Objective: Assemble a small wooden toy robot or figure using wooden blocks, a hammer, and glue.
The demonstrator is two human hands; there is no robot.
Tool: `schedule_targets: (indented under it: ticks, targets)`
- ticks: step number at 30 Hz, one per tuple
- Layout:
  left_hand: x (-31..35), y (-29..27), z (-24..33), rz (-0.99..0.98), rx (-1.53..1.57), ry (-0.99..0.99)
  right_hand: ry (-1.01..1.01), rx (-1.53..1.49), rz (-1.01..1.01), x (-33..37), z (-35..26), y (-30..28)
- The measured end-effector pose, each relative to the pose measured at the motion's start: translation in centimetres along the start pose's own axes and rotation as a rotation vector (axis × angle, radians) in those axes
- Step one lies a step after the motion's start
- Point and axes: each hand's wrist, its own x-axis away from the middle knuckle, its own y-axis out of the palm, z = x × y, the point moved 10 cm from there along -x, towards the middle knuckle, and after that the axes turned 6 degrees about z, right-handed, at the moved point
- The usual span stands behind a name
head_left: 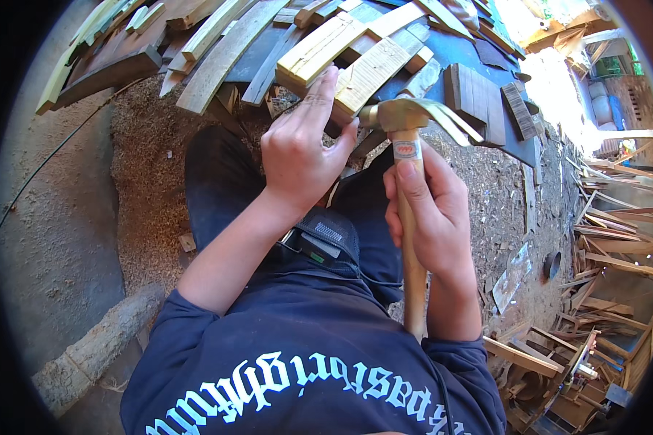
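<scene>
One hammer point(413, 275) is in the right hand point(437, 210), beside the left hand point(299, 154).

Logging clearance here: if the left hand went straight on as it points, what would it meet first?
The left hand would likely meet the pale wooden block beyond its fingertips, though depth and contact are unclear.

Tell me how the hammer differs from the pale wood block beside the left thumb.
Shape: the hammer has a long, slim handle and a metal head with a split claw; the pale wood block is straight-sided.
Pose: the hammer is gripped in the right hand; the block lies among other wood pieces, its near end by the left hand.
Shared: the hammer's handle and the block are both light-coloured wood.
</scene>
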Motion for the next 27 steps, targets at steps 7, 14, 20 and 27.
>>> schedule_targets:
  ticks: [7, 14, 20, 27]
  targets:
    - [0.1, 0.1, 0.1, -0.005, -0.016, -0.021, 0.012, 0.091, 0.016, 0.0, 0.9, 0.2]
    - [0.1, 0.1, 0.5, 0.024, -0.046, 0.052, -0.123, -0.117, 0.078, 0.6, -0.8, -0.6]
    - [0.2, -0.1, -0.2, 0.009, -0.044, 0.022, -0.061, -0.051, 0.047, 0.5, -0.5, -0.4]
    - [-0.1, 0.0, -0.6, -0.019, -0.072, 0.003, 0.021, -0.053, 0.017, -0.8, 1.2, -0.5]
